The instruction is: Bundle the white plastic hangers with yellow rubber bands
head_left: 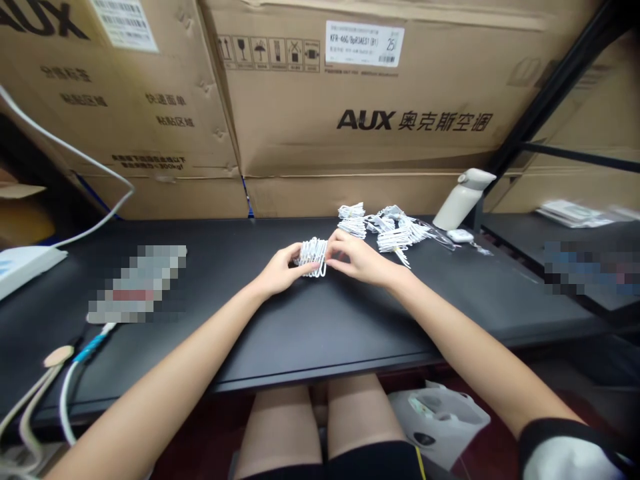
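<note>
A bundle of thin white looped strands (pixel 313 257), perhaps cord or wire, stands just above the dark tabletop. My left hand (pixel 283 268) grips its left side, thumb across the front and fingers behind. At the bundle's right edge, my right hand (pixel 353 257) has its thumb and fingertips pinched together, touching the strands. Whether it holds one loop or the whole edge is too small to make out. Behind my right hand lie several similar white bundles (pixel 395 233), heaped together, with another bundle (pixel 352 217) at their left end.
Large cardboard boxes (pixel 415 87) form the back wall of the black table (pixel 320 333). A white bottle (pixel 463 200) and a small white case (pixel 460 236) stand at the right. On the left are a blurred-out flat device (pixel 140 283) and cables (pixel 67 393). A plastic bag (pixel 445 420) sits below.
</note>
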`<action>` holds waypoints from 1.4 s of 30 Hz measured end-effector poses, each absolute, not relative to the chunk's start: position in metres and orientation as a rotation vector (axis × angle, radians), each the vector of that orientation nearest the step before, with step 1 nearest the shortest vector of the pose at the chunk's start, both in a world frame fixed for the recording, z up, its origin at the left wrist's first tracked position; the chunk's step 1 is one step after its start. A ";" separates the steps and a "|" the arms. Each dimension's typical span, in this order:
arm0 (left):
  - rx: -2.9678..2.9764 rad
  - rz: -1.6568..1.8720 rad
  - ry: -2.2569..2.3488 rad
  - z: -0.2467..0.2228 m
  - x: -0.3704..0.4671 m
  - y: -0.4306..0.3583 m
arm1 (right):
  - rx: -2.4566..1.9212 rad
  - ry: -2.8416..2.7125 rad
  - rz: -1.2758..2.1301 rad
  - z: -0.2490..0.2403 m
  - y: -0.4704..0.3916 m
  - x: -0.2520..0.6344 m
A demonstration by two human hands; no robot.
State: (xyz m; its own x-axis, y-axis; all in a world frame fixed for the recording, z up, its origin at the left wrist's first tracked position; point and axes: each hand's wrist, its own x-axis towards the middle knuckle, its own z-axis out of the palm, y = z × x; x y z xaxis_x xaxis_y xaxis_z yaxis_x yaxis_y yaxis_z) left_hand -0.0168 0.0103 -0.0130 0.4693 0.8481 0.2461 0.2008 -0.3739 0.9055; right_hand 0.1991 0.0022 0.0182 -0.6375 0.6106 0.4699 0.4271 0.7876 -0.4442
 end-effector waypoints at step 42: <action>1.605 0.869 0.776 -0.007 -0.025 0.004 | -0.873 -2.125 0.121 -0.005 -0.005 0.171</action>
State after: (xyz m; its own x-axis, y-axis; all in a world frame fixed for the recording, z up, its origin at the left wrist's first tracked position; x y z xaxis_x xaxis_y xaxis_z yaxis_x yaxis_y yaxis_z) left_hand -0.0250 0.0041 -0.0067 0.5163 0.8452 0.1385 0.0420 -0.1865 0.9815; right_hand 0.1710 -0.0053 -0.0054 -0.4267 0.6231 0.6555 0.5447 0.7556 -0.3637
